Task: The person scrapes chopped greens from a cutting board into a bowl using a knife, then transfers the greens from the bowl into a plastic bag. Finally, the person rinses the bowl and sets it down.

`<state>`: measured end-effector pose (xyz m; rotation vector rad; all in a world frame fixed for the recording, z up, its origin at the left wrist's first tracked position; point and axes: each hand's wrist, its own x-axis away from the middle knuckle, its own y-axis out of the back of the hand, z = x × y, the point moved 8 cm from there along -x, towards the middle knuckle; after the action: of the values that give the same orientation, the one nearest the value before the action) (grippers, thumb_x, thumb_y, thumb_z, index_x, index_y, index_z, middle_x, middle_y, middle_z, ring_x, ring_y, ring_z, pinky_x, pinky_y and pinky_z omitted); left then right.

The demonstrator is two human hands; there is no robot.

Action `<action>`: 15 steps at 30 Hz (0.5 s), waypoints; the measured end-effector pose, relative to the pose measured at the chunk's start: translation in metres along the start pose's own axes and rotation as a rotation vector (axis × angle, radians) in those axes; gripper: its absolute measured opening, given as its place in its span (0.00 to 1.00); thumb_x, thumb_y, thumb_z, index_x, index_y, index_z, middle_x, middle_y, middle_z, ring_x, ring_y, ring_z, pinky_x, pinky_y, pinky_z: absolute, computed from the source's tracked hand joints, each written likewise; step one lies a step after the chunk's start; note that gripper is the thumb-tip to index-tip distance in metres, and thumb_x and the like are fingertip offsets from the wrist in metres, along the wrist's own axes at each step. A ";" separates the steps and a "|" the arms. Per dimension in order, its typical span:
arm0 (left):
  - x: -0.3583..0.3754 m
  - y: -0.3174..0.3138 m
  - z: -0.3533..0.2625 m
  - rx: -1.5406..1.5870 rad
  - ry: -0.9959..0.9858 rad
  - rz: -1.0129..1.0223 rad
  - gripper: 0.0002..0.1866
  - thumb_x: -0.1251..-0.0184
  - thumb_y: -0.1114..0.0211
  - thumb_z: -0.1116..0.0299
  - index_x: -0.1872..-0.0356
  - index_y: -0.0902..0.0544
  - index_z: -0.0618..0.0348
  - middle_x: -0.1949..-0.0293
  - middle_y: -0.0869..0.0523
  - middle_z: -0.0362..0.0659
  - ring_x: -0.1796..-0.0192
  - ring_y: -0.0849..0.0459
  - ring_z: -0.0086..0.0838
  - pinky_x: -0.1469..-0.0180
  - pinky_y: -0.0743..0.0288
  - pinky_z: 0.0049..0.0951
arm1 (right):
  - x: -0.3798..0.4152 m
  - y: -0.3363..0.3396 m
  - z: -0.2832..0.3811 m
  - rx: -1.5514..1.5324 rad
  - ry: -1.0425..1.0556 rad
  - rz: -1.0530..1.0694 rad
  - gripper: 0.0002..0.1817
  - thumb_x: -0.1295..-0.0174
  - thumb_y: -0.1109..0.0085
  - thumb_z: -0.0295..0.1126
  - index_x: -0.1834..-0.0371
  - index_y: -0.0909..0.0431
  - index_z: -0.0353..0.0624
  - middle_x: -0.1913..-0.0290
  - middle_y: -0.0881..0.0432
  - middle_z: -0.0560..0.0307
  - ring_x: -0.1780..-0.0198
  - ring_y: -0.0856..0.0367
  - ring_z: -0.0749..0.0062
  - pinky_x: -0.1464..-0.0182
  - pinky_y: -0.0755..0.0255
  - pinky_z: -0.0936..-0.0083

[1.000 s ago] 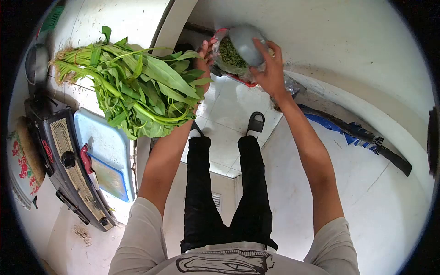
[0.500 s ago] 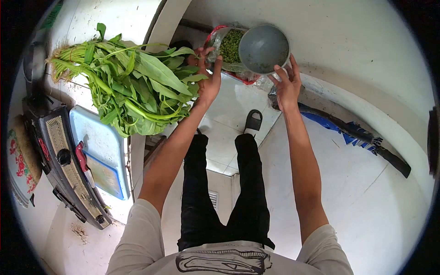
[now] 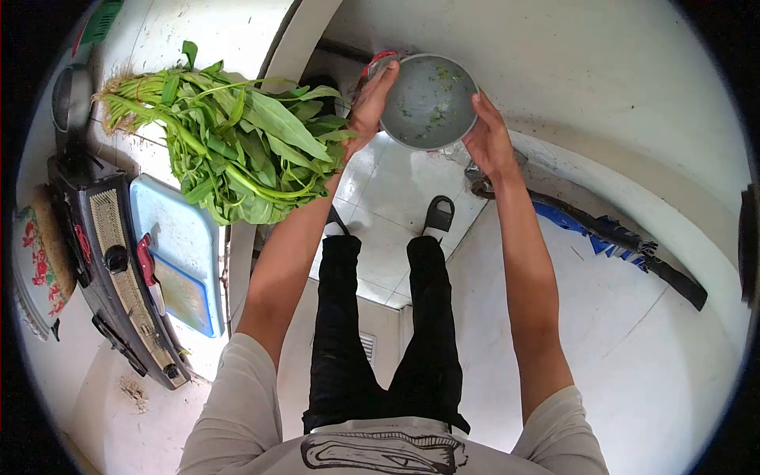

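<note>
A round grey bowl with bits of green inside is held between both hands. My left hand presses against its left side, and my right hand grips its right rim. Behind the bowl, only a small red edge of a plastic bag shows; its contents are hidden. Close to my left wrist lies a large bunch of leafy greens, roots toward the left, on the white counter.
On the left are a black stove, a pan, a light blue tray and a red-handled knife. A green basket is at the top left. A dark bar with blue cloth lies on the right.
My left hand has left the bag and taken hold of the bowl's left side. The bowl has moved left, over the bag, and now shows green bits inside.
</note>
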<state>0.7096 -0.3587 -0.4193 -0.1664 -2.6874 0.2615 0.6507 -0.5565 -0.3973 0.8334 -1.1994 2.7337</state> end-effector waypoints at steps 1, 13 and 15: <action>-0.001 -0.002 -0.006 -0.029 -0.043 -0.002 0.38 0.22 0.43 0.38 0.30 0.25 0.64 0.33 0.20 0.51 0.29 0.26 0.38 0.28 0.36 0.36 | -0.008 0.003 -0.001 -0.025 -0.019 -0.016 0.30 0.24 0.42 0.40 0.24 0.34 0.39 0.33 0.22 0.56 0.32 0.24 0.66 0.30 0.31 0.61; 0.018 -0.029 -0.068 -0.950 -0.571 -0.219 0.28 0.22 0.37 0.49 0.31 0.24 0.55 0.48 0.17 0.58 0.42 0.21 0.53 0.39 0.26 0.42 | -0.047 -0.015 -0.001 0.616 0.173 0.049 0.18 0.26 0.46 0.32 0.38 0.20 0.36 0.40 0.17 0.55 0.39 0.20 0.66 0.38 0.25 0.66; 0.017 -0.031 -0.062 -0.961 -0.512 -0.162 0.27 0.22 0.37 0.50 0.30 0.24 0.55 0.47 0.17 0.58 0.42 0.22 0.53 0.38 0.26 0.42 | -0.063 -0.026 -0.009 0.255 0.129 0.023 0.18 0.25 0.48 0.33 0.38 0.22 0.36 0.41 0.18 0.55 0.40 0.20 0.66 0.38 0.25 0.66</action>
<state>0.7187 -0.3769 -0.3506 -0.1727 -3.0525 -1.2006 0.7069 -0.5212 -0.4157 0.6518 -0.8552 2.9490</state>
